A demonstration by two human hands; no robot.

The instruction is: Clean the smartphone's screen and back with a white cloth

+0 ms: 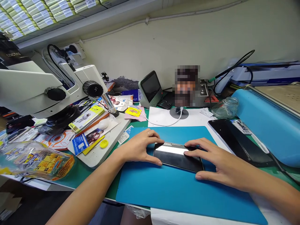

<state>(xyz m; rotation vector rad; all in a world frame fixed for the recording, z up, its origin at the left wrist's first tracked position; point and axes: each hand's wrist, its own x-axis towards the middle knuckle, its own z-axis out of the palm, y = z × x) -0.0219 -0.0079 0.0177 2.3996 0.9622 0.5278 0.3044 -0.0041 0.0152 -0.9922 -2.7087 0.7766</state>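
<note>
A dark phone (177, 157) lies flat on a blue mat (164, 190), its glossy face up with a bright reflection along the upper part. My left hand (140, 146) holds the phone's left end, thumb at the lower edge and fingers at the upper edge. At the right end, my right hand (208, 156) has its thumb by the lower corner, one finger on the glass and another at the upper edge. A ring is on a finger of my left hand.
Left stands a microscope (53, 87) on a pale base beside a plastic bottle (42, 161) and booklets. Behind the mat are a small screen device (151, 89) and a round stand with a cable. Right are a larger dark phone (236, 139), a glass jar (226, 107) and a blue roll (269, 125).
</note>
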